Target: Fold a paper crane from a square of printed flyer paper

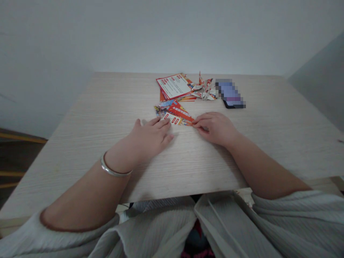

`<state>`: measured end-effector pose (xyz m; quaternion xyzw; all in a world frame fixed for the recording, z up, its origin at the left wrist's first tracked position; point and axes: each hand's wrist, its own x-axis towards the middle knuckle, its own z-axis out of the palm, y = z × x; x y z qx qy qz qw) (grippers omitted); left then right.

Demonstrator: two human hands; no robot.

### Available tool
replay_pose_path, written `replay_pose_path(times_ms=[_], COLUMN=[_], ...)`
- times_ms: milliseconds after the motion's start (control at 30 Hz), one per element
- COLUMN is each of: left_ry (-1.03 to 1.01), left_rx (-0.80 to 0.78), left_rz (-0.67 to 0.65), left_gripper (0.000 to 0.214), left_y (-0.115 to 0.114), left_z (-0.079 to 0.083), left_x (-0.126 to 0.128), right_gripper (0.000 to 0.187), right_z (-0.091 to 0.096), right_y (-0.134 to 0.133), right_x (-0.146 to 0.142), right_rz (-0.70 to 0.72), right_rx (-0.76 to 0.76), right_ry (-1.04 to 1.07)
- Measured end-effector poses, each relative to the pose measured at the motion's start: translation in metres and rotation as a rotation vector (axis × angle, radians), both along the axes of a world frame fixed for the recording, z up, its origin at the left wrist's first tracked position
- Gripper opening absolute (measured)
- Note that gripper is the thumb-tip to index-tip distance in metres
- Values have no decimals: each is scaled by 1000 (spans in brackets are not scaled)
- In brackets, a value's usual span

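On the pale wooden table (107,118), the left hand (150,138) lies flat, fingers spread, pinning a folded flyer (176,115). The right hand (215,127) pinches its corner, seemingly mid-crease, which wants aligned edges.

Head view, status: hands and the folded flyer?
Left hand flat, fingertips pressing folded flyer. Right hand pinching its right corner. Flyer stack, paper crane, phone lie beyond.

text: none legible | folded flyer (176,115): red-and-white print, too blurred to read | flyer stack (174,86): white panel, lines unreadable | phone (230,94): screen pixelated
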<state>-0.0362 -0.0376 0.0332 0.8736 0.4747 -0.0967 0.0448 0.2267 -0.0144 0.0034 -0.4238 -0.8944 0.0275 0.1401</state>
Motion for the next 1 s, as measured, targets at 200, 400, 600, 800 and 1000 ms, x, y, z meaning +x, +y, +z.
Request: replay_pose_path(times_ms=[200, 400, 600, 800, 1000], left_ry=[50, 97, -307, -255, -52], left_rx=[93, 235, 380, 281, 325], left_rz=[86, 149, -69, -124, -130], left_gripper=[49, 45, 41, 27, 28], left_y=[-6, 0, 14, 20, 5], left_z=[6, 8, -16, -33, -16], left_x=[-1, -1, 7, 24, 44], right_gripper=[23, 19, 16, 20, 23], right_z=[-3, -4, 1, 2, 1], right_y=[1, 2, 2, 1, -4], right_x=[2, 2, -2, -4, -9], right_rz=[13, -10, -72, -44, -45], right_rx=[31, 5, 19, 49, 90], right_ry=[32, 83, -46, -96, -103])
